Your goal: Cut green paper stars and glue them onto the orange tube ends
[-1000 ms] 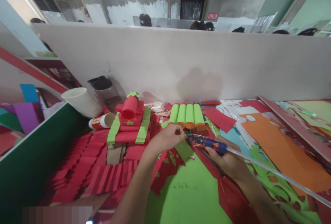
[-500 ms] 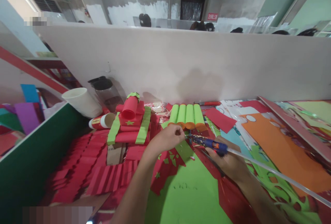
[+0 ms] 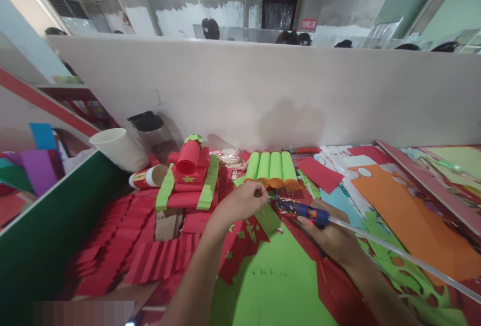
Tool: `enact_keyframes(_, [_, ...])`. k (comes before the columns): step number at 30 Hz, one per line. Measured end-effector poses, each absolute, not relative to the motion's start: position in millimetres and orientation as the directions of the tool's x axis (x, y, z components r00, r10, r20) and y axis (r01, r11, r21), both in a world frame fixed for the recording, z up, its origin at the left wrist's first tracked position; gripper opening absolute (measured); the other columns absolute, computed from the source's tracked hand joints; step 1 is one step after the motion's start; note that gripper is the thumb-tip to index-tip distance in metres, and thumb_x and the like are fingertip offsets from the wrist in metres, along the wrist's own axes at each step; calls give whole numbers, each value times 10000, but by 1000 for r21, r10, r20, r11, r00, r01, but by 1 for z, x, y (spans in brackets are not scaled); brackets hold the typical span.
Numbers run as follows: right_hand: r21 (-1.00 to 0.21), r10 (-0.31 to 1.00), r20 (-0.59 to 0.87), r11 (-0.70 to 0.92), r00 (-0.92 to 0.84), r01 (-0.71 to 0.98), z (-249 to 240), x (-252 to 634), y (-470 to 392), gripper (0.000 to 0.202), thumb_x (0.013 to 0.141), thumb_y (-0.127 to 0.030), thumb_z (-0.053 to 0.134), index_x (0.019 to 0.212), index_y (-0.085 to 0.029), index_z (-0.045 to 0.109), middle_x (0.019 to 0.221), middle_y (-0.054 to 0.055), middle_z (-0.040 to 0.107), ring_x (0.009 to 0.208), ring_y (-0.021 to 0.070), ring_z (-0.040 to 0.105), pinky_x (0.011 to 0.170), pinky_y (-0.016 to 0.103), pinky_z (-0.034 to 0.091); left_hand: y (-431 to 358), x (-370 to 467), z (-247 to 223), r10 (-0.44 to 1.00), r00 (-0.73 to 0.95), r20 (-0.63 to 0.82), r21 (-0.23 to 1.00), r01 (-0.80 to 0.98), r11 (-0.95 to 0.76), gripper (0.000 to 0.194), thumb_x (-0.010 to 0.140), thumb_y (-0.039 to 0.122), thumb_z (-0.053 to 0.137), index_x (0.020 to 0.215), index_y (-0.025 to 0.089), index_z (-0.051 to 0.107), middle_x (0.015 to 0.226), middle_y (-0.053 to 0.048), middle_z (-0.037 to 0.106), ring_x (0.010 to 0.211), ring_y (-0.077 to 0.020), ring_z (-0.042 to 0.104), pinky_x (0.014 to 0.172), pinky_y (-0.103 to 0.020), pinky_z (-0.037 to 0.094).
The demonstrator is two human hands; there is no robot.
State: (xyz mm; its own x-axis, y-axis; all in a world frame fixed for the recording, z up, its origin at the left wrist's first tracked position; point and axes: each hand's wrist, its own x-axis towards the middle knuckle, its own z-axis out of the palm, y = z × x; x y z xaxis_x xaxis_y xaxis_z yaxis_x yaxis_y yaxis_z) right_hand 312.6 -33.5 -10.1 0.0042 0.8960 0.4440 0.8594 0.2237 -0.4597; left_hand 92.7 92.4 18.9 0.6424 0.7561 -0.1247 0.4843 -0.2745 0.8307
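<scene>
My right hand (image 3: 332, 238) is wrapped round a blue glue gun (image 3: 302, 210). A long translucent glue stick (image 3: 391, 246) sticks out of the gun's back end. The nozzle points left at the fingertips of my left hand (image 3: 250, 199), which are pinched together; whatever they hold is hidden or too small to name. Just beyond my hands lie several light green paper rolls (image 3: 276, 168) side by side, with orange at their near ends. Below my hands a large light green sheet (image 3: 276, 276) lies on red material, with small green cut-out pieces (image 3: 250, 230) beside it.
A red paper tank-like model (image 3: 188, 180) with green strips stands left, near a paper cup (image 3: 148, 176), a white cup (image 3: 118, 148) and a dark-lidded jug (image 3: 154, 133). Folded red paper (image 3: 112, 235) covers the left side. Orange sheets (image 3: 409, 210) lie right. A white partition (image 3: 233, 95) rises behind.
The glue gun has shifted slightly down and left, with its nozzle still close to my left fingertips. My left hand stays in place.
</scene>
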Motion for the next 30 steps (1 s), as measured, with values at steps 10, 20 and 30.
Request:
enact_keyframes(10, [-471, 910, 415, 198, 18, 860, -6, 312, -33, 311, 922, -489, 573, 750, -230, 577, 676, -5, 598, 610, 172, 565, 579, 281, 430, 92, 92, 19, 755, 644, -127, 841, 473, -262, 185, 790, 326, 518, 782, 173, 623, 781, -34, 645, 708, -166, 556, 627, -267, 417])
enact_keyframes(20, [-503, 922, 383, 158, 55, 849, -7, 314, -31, 288, 918, -487, 573, 797, -228, 606, 708, 1, 644, 645, 183, 607, 612, 288, 462, 91, 90, 28, 773, 615, -156, 832, 503, -233, 211, 804, 333, 500, 804, 159, 620, 773, -30, 624, 700, -166, 549, 631, -277, 416])
enact_keyframes(30, [-677, 929, 308, 65, 202, 733, -14, 322, -31, 305, 930, -474, 534, 914, -216, 697, 848, 38, 758, 793, 240, 703, 696, 319, 554, 92, 90, 25, 768, 618, -169, 841, 497, -214, 183, 783, 317, 504, 776, 165, 604, 739, -24, 611, 663, -156, 528, 607, -271, 405])
